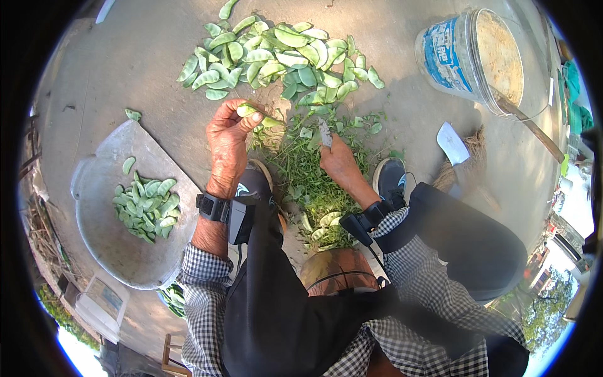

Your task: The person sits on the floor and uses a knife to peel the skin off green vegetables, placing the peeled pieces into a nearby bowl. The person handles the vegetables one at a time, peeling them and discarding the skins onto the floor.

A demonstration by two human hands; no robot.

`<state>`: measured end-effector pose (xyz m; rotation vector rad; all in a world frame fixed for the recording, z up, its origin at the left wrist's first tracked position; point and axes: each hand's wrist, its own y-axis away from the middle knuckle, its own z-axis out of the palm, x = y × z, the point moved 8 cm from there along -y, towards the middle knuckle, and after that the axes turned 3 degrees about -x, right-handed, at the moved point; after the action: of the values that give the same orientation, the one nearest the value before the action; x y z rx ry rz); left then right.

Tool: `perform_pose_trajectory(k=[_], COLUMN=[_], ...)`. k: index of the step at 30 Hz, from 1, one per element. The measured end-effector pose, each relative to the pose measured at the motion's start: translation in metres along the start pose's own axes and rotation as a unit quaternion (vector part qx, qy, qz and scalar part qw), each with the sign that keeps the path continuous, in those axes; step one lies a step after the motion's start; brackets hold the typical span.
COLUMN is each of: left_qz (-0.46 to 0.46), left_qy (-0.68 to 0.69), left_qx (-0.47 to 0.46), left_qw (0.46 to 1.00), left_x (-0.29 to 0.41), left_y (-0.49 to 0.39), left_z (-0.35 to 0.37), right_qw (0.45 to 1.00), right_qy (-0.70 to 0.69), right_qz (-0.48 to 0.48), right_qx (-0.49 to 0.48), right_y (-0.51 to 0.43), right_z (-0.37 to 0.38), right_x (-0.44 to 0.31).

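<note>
My left hand (229,136) pinches a green flat bean pod (253,114) between thumb and fingers, just in front of a loose pile of flat bean pods (282,59) on the ground. A small knife (325,132) with a stained blade points up and away from my right hand (341,160), whose fingers wrap its handle. Beneath that hand spreads a heap of green trimmings and stems (301,165) between my shoes. Several pods (325,226) lie on the trimmings closer to me. To my left, a wide metal pan (99,240) holds a cluster of green pods (148,205).
A plastic bucket (438,56) with pale powdery contents and a wooden stick (532,125) stands at the far right. A broom (471,155) and a whitish flat piece (452,143) lie nearer. One loose pod (133,114) touches the pan's far corner. A white container (101,304) sits behind the pan.
</note>
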<state>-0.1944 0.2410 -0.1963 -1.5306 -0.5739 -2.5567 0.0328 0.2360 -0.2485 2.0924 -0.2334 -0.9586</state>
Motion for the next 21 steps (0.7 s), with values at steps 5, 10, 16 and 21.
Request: perform_pose_trajectory(k=[5,10,16,21], left_qz=[-0.070,-0.126,-0.131,-0.113], left_qy=[0.073,-0.176,0.053,0.070], left_qx=[-0.027,-0.096,-0.064,-0.068], left_qw=[0.995,0.971,0.988,0.989], left_x=[-0.026,-0.049,-0.042,-0.037], left_y=[0.009,0.025,0.028,0.023], left_z=[0.010,0.021,0.014,0.020], right_qw=[0.957,0.953,0.970,0.958], right_qy=[-0.243,-0.186,-0.216,-0.206], right_qz=[-0.098,-0.229,-0.108,-0.198], right_qx=[-0.121,-0.061,0.010,-0.029], right_y=[0.019,0.024,0.013,0.022], right_z=[0.008,0.010,0.000,0.006], right_x=[-0.053,-0.081,-0.044,-0.064])
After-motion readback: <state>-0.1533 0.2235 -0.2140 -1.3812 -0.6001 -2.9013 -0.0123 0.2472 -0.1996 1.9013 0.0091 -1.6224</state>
